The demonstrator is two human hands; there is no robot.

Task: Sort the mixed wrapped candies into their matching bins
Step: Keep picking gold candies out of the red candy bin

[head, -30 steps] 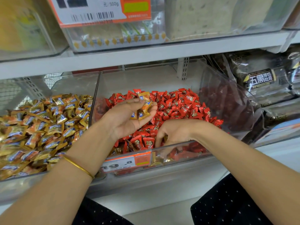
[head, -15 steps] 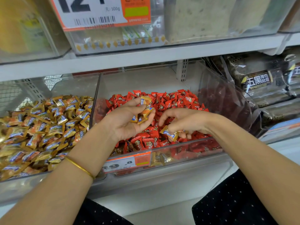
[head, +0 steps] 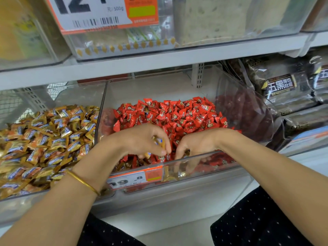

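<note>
The middle clear bin [head: 209, 157] holds a heap of red wrapped candies [head: 177, 112], with a few gold ones [head: 170, 174] mixed in at its front. The clear bin on the left [head: 85, 93] is full of gold wrapped candies [head: 44, 139]. My left hand [head: 140, 139] hovers over the front of the red bin, gripping a small bunch of gold candies [head: 158, 141]. My right hand [head: 197, 145] is just beside it, fingers pointing down into the candies behind the front wall. What those fingers hold is hidden.
A white shelf board [head: 159, 63] runs low over the bins, carrying more clear bins and a large price tag [head: 99, 13]. An orange price label [head: 134, 178] sits on the red bin's front. Dark packaged goods [head: 280, 86] lie at the right.
My right hand carried a gold candy up to my left hand, then dropped back into the front of the red bin. My left hand turned palm down and closed round its gold candies.
</note>
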